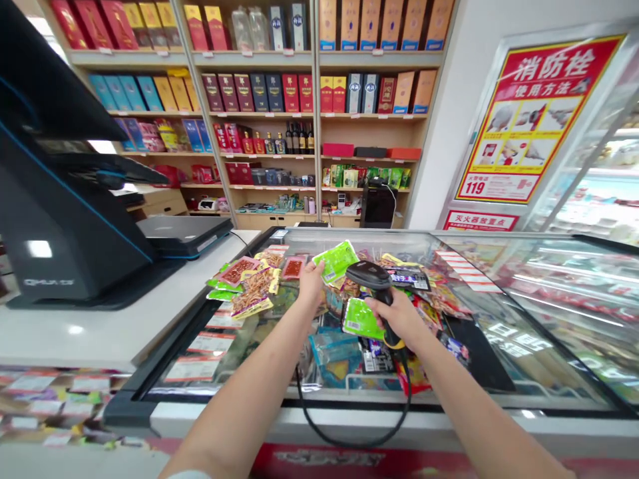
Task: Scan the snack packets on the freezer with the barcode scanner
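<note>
Pinching one green packet [339, 261] above the glass top [249, 359], the left hand [311, 282] covers its near corner; the right hand [398, 314] grips one black scanner [370, 273], its handle [391, 334] partly hidden. Behind the handle lies a second green packet [359, 320], partly covered. Snack packets [253, 291] overlap, too many hidden to count.

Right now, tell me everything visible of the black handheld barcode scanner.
The black handheld barcode scanner looks like plastic: a broad, rounded head, a narrower handle and a yellow band near the handle's lower end. A black cable loops down from there. The right hand grips the handle, partly hiding it. Above assorted snack packets, its head angles toward the shiny green packet in the left hand; whether they touch is unclear.
</note>
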### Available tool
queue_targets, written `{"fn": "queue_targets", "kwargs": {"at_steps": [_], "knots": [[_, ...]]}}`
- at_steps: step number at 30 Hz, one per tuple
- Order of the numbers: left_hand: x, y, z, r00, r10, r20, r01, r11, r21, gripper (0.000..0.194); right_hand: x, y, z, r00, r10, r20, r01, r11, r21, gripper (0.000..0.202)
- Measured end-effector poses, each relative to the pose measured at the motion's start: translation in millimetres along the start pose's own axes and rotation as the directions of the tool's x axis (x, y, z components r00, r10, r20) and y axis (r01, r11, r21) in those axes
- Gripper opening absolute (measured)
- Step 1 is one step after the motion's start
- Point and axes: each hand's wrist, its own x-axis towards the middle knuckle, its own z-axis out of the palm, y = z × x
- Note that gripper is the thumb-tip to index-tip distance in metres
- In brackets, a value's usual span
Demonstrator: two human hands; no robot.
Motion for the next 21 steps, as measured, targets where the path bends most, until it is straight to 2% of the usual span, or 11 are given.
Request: {"fn": "queue_targets", "kwargs": {"at_steps": [7, 10, 13, 17, 21], "knots": [[-2.6, -28.9, 70.6, 0.987, -0.091, 0.135, 0.095, 0.995, -0.023, 0.018, -2.9, 8.2, -53.6, 0.993, 0.045, -0.109, -0.034, 0.994, 0.106, 0.031], [-3.1, -39.0, 96.1, 0.985, -0.105, 0.141, 0.102, 0.994, 0.028, 0.014, -3.6, 13.4, -71.2, 0.982, 0.093, -0.163, -0.067, 0.985, 0.157, 0.035], [-2.0, -48.7, 116.9, 0.986, -0.115, 0.118, 0.103, 0.989, 0.107, 0.008, -5.3, 19.1, -85.1, 0.976, 0.090, -0.200, -0.049, 0.978, 0.204, 0.038], [0.3, -61.5, 134.2, 0.986, -0.130, 0.102, 0.089, 0.939, 0.332, 0.006, -11.5, 24.6, -96.5, 0.966, 0.091, -0.244, -0.035, 0.974, 0.225, 0.037], [2.4, -70.3, 138.1, 0.997, -0.044, 0.068, -0.011, 0.760, 0.650, 0.013, -19.2, 24.6, -99.7, 0.961, 0.099, -0.257, -0.037, 0.971, 0.236, 0.036]]}}
